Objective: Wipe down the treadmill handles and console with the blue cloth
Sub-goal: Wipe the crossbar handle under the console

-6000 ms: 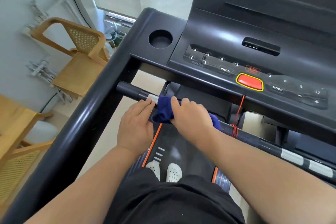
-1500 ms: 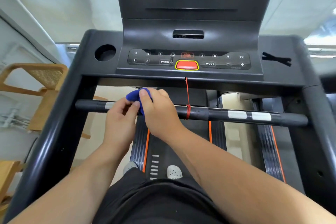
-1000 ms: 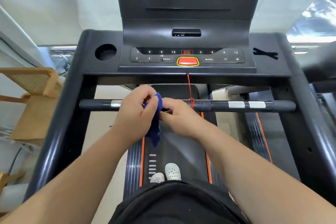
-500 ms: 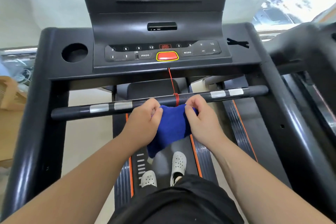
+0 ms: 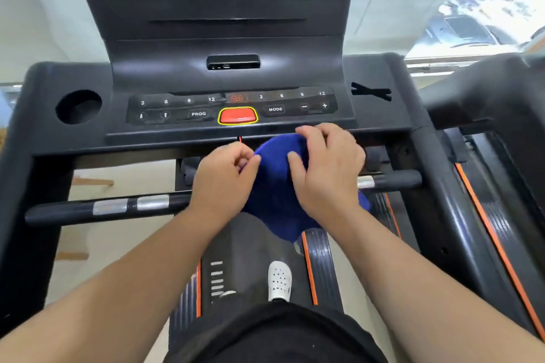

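The blue cloth [image 5: 275, 186] is held up between both hands, just above the black crossbar handle [image 5: 118, 208] and just below the console's front edge. My left hand [image 5: 222, 183] pinches the cloth's left edge. My right hand [image 5: 327, 169] grips its top right, fingers curled over the fabric. The cloth's lower part hangs toward the belt. The black console [image 5: 233, 109] with its red stop button [image 5: 237, 115] lies directly beyond the hands. The middle of the crossbar is hidden behind hands and cloth.
A round cup holder [image 5: 78, 106] sits at the console's left, a slotted tray [image 5: 371, 92] at its right. Black side rails [image 5: 451, 215] run down both sides. A red safety cord [image 5: 240, 138] hangs under the stop button. My white shoe [image 5: 279, 281] stands on the belt.
Both hands have lifted the cloth from below the crossbar to the console's front edge and shifted right. The cloth, bunched on the left of the bar earlier, is now spread between the hands.
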